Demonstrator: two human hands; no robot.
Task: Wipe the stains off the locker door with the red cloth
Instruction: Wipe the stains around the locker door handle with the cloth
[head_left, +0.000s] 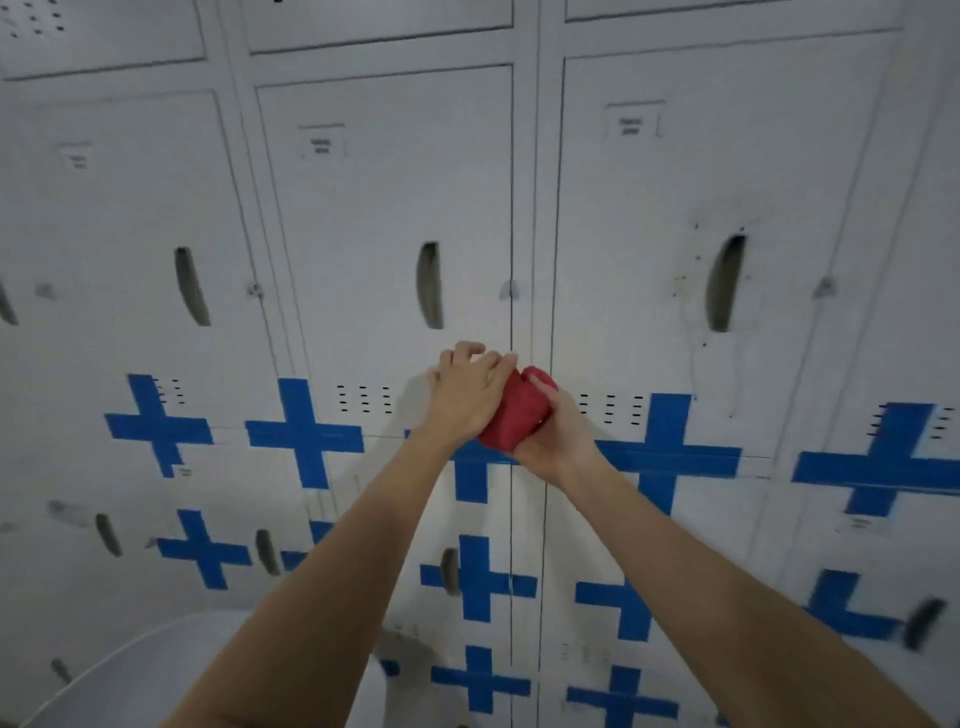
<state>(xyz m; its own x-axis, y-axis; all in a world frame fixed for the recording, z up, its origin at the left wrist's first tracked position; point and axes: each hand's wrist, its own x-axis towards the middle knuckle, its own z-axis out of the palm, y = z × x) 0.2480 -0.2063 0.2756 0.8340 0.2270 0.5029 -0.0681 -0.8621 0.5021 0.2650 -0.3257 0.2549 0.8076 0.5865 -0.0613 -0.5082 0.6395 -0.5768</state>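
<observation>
A bunched red cloth (514, 410) sits between both my hands in front of a wall of white lockers. My left hand (467, 389) lies over its left side with curled fingers. My right hand (558, 436) cups it from below and the right. The hands hover near the seam between two doors. The locker door (779, 171) to the right carries dark specks and faint scribbled stains (693, 291) around its dark slot handle (724, 283). The cloth is well left of and below those stains.
The middle locker door (384, 182) has a slot handle (430, 285) and a small label. Blue tape crosses (304, 431) run along the door bottoms and over the lower lockers. A white rounded object (156, 670) sits at the lower left.
</observation>
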